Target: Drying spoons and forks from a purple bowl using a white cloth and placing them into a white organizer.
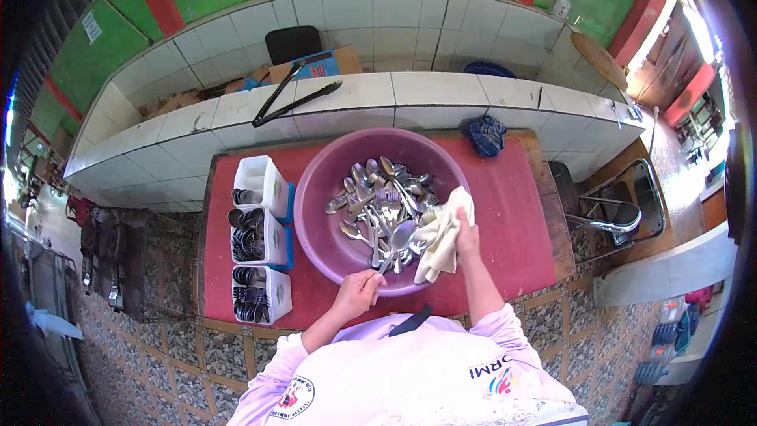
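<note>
A wide purple plastic basin [319, 234] holds a heap of metal spoons and forks [387, 201]. Over its near rim, my left hand [358, 293] grips the handle of a metal spoon [404, 235], whose bowl points up and away from me. My right hand [467, 236] holds a cream cloth [442, 242] bunched above the basin's right side, beside the spoon's bowl. To the left stand three white plastic cutlery holders [278, 248] in a row; dark-looking spoons [248, 236] lie in them, fewest in the far one.
The basin rests on a red-topped table [508, 219]. A crumpled blue cloth [487, 136] lies at its far right corner. Black-tipped tongs [290, 100] sit on the white tiled ledge [437, 90] behind. A folding chair [615, 213] stands to the right.
</note>
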Tool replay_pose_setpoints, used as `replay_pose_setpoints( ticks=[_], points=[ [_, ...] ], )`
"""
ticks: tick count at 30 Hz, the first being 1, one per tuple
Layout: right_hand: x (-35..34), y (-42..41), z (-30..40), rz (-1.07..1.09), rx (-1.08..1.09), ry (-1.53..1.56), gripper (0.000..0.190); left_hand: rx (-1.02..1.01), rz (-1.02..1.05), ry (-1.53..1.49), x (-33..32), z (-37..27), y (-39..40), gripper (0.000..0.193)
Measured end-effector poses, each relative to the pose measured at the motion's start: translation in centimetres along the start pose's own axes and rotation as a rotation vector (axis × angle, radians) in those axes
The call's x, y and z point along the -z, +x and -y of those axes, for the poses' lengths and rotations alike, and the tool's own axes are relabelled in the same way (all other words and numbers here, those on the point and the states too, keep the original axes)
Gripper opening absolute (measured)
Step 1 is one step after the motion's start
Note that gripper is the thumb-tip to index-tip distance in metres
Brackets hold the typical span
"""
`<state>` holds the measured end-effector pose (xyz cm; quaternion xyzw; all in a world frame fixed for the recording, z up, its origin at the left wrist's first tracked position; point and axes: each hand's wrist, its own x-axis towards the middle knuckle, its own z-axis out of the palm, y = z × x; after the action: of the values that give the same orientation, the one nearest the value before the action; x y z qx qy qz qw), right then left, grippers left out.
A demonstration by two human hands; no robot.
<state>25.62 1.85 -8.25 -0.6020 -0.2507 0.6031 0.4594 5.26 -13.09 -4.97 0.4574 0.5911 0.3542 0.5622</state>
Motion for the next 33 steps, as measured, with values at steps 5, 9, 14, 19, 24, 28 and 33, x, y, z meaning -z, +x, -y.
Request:
replay_pose_setpoints(
  ticks=[5,9,14,19,24,28,33],
  points=[
    [1.7,-1.9,1.1,0.627,-0.336,0.421,0.057,0.010,-0.066,-0.133,0.2,0.4,-0.7,0.024],
    [0.9,-4.3,-0.9,0.659,-0.434,0.477,0.056,0.024,0.020,-0.107,-0.9,-0.6,0.1,0.023],
    [-1.3,-6.5,-0.5,0.539,-0.260,0.193,0.047,-0.043,0.017,0.051,-1.2,-1.6,-0.1,0.020],
    [-1.7,-5.5,-1.3,0.489,0.016,-0.059,0.039,-0.112,0.029,0.180,-1.6,-1.3,-0.7,0.020],
    [-1.8,-6.3,0.1,0.541,0.078,-0.179,0.039,-0.042,-0.001,0.114,-0.7,-1.8,-1.5,0.016],
    [-1.1,-6.7,0.9,0.579,0.059,-0.255,0.035,-0.152,-0.020,0.266,-0.1,-2.5,-2.2,0.016],
    [0.0,-6.6,1.3,0.594,0.047,-0.334,0.033,-0.246,-0.037,0.349,0.0,-3.1,-2.8,0.015]
  ],
)
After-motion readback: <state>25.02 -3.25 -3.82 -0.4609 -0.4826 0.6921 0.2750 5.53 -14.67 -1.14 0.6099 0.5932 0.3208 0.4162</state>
